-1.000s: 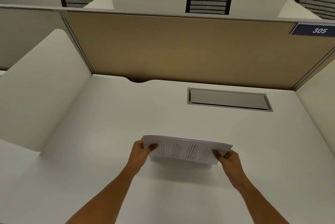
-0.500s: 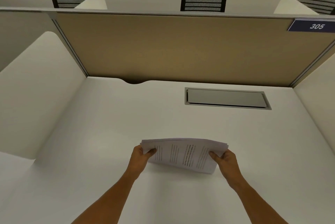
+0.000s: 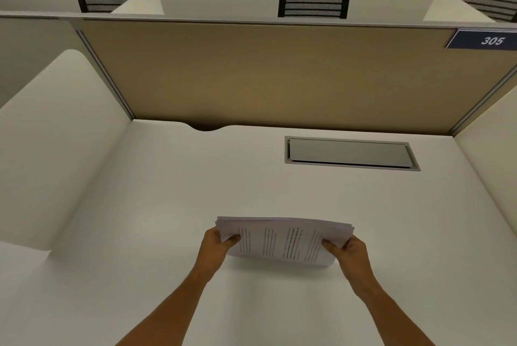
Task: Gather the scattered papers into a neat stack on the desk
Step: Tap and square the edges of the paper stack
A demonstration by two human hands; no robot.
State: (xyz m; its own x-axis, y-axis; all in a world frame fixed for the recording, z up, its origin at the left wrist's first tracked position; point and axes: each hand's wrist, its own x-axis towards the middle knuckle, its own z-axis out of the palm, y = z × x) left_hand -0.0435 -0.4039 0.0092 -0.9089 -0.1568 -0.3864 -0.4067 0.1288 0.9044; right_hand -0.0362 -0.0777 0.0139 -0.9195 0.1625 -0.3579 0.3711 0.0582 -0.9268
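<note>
- The papers [image 3: 282, 242] are sitting in the lower centre of the frame, gathered into one bundle and tilted with the far edge raised; the near edge is looking close to the surface [image 3: 167, 191], though contact cannot be told.
- The left hand [image 3: 216, 245] is clamping the bundle's left end, thumb on top and fingers underneath.
- The right hand [image 3: 348, 252] is pinching the right end the same way, so both short sides are being squeezed inward, probably to square the sheets.
- The far edges are fanning slightly, so the stack is not yet looking neat; tapping or lowering it flat seems to be the step in hand.
- No loose sheets are showing elsewhere, so gathering appears nearly finished.
- Open white room is lying all around the bundle, especially toward the upper part of the surface.
- The grey cable flap [image 3: 349, 154] is sitting right of centre, well apart from the papers.
- Side dividers and the tan back panel [image 3: 265, 74] are bounding the space, none of them close enough to hinder setting down.
</note>
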